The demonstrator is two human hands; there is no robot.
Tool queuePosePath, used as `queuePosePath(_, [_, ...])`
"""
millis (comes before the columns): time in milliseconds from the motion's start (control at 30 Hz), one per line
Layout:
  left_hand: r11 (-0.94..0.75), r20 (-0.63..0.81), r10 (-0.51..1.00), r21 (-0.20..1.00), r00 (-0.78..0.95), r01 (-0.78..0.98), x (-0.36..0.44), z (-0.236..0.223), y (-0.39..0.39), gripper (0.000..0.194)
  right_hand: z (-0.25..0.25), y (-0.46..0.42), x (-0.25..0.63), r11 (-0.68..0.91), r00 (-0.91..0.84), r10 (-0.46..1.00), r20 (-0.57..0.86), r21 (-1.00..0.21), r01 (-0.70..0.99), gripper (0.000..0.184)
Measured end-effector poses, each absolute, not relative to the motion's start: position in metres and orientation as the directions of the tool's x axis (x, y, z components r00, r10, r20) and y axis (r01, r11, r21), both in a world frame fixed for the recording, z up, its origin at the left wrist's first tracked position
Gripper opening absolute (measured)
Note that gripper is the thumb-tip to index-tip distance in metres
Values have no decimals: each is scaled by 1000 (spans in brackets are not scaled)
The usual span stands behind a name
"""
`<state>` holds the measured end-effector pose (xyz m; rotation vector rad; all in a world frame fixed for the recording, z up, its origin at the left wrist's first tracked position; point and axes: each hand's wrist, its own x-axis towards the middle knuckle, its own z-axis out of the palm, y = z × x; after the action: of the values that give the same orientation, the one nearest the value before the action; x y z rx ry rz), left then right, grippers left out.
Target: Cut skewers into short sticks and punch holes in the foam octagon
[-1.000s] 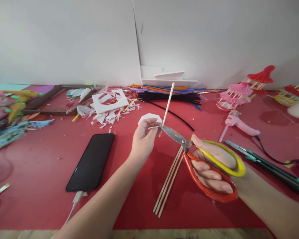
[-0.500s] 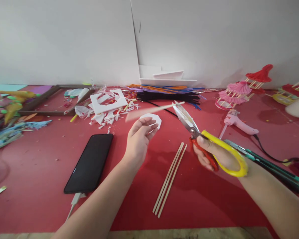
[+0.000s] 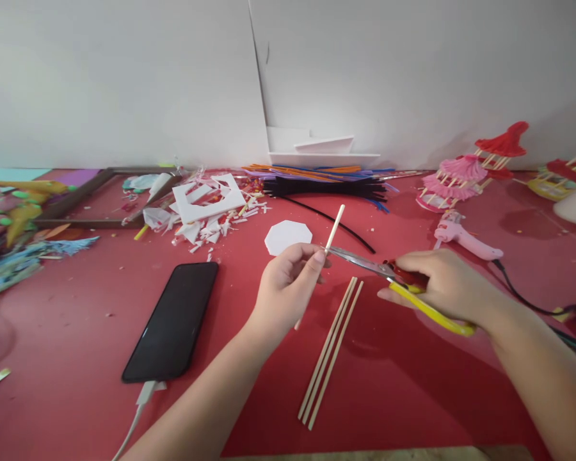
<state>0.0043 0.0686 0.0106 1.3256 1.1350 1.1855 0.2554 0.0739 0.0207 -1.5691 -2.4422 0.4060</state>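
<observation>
Between thumb and fingers, my left hand [image 3: 290,282] pinches a thin wooden stick [image 3: 335,225], tilted with its upper end up and to the right. My right hand [image 3: 444,282] is closed round the handles of a pair of scissors [image 3: 365,264] with yellow and red grips. Their blade tips meet the stick just above my left fingertips. Below the hands, three similar wooden sticks [image 3: 329,352] lie side by side on the red table [image 3: 388,397]. A white octagonal piece [image 3: 288,237] lies flat behind my left hand.
A black phone [image 3: 173,320] with a white cable lies at left. White offcuts [image 3: 211,205], pipe cleaners [image 3: 326,186] and a black pipe cleaner [image 3: 336,224] are behind. A pink glue gun [image 3: 468,240] and a pink tiered model [image 3: 454,182] stand at right.
The scissors have swung down and closed in on the stick. My left hand has moved right and turned, bringing the stick upright and uncovering the white octagon.
</observation>
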Motion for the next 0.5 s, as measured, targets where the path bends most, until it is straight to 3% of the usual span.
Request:
queuePosePath(167, [-153, 152, 988, 986, 14, 74, 2, 12, 66, 18, 16, 71, 247, 455, -430, 891, 149, -304, 837, 43])
queuePosePath(500, [-237, 246, 968, 961, -53, 144, 4, 13, 61, 16, 10, 67, 239, 402, -361, 916, 177, -356, 844, 37])
